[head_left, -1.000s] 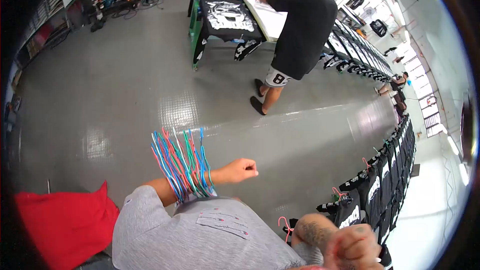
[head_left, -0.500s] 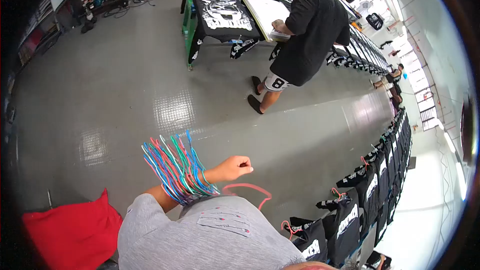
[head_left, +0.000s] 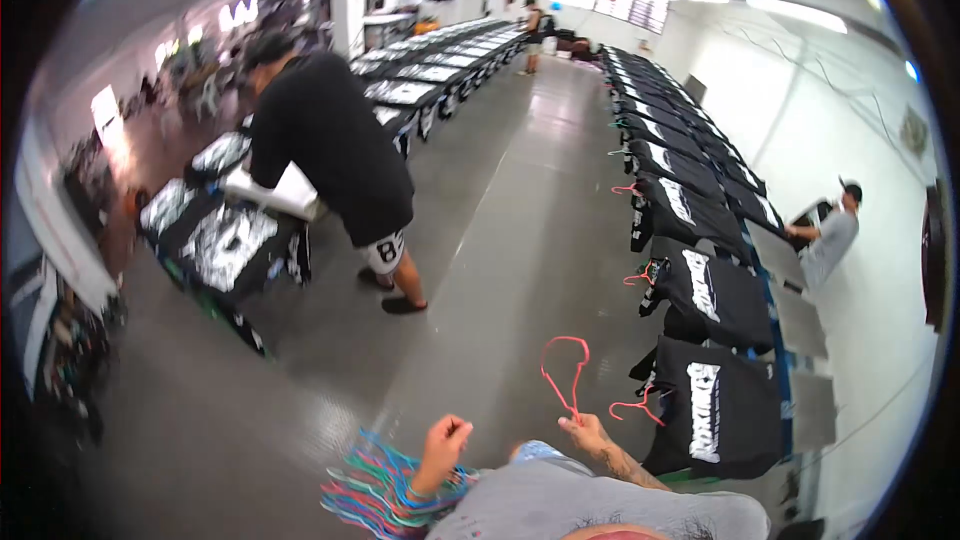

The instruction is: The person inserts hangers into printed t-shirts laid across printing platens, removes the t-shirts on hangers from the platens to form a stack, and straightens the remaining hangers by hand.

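My right hand (head_left: 587, 433) grips a thin coral-red clothes hanger (head_left: 574, 406) by one end, so that it stands up in front of me. Curled into a loose fist, my left hand (head_left: 441, 448) shows nothing in its fingers. A thick bunch of blue, green, red and white hangers (head_left: 385, 495) hangs around my left forearm. To the right of my right hand lies a black T-shirt (head_left: 745, 405) with a white print, and another red hanger (head_left: 642, 408) pokes out from its side.
A long row of black printed shirts (head_left: 690, 195) runs away on the right, with grey boards (head_left: 805, 325) along it. A person in black (head_left: 335, 135) works at a shirt-covered table (head_left: 180, 265) on the left. Another person (head_left: 832, 240) stands beyond the right row.
My view has swung right and up toward the row of shirts. My right hand has come into sight with the red hanger. The person in black now appears farther left.
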`<state>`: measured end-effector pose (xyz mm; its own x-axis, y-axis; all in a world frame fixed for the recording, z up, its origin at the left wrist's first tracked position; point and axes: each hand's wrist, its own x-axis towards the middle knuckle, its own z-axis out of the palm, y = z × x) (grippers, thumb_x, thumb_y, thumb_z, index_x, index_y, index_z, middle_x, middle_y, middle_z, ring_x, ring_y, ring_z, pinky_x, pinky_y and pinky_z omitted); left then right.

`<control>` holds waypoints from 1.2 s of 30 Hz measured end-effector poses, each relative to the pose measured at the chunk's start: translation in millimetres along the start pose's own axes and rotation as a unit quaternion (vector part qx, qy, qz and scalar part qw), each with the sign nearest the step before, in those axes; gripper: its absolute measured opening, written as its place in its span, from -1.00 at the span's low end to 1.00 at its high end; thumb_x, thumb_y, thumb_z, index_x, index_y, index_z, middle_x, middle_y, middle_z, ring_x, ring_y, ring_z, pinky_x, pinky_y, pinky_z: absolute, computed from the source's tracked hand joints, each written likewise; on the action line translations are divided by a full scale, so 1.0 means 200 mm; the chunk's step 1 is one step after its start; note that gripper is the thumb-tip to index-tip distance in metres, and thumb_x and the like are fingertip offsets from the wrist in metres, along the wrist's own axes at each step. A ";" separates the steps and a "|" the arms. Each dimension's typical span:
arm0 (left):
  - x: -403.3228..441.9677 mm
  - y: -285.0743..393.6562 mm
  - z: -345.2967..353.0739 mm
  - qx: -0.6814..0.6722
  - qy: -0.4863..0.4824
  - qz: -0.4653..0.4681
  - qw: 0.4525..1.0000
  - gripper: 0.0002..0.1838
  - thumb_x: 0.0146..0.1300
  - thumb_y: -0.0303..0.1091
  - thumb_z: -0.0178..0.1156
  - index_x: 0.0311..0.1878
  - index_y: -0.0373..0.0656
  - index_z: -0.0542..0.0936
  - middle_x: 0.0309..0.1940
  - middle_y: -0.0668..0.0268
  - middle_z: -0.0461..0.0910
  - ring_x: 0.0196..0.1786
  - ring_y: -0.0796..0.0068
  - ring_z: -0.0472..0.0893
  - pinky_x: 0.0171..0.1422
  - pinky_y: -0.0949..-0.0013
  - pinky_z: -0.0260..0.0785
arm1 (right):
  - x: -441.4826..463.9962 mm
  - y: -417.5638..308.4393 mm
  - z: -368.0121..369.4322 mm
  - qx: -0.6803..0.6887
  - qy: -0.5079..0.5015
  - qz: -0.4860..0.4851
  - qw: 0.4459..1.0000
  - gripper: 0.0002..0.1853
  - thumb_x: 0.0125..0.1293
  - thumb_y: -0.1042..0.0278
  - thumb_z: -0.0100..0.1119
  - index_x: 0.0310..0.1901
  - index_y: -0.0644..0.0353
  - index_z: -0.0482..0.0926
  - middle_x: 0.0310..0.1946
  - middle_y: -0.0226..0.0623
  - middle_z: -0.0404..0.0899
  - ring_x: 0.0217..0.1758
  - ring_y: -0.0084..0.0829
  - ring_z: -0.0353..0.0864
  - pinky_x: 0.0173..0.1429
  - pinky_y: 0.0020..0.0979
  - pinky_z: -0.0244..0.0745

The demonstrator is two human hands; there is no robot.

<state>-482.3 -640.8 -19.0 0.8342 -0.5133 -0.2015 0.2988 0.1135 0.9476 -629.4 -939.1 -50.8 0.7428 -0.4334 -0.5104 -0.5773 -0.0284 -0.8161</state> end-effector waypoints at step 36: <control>1.15 -0.07 1.40 0.255 0.000 -0.001 0.967 -0.87 0.32 -0.40 0.21 -0.32 -0.20 0.49 -0.54 0.48 0.40 -0.50 0.73 0.34 -0.45 0.55 0.17 | 1.21 -0.11 -1.12 -0.340 0.032 -0.233 0.911 -0.83 0.04 0.37 0.09 -0.36 0.20 0.62 -0.43 0.01 0.64 -0.32 0.00 0.65 -0.38 -0.03 0.48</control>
<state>-423.8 -998.5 -9.0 0.8336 -0.5136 -0.2033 0.0329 -0.3211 0.9465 -513.0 -1246.1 -96.7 0.9522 -0.2822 -0.1167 -0.2966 -0.7641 -0.5728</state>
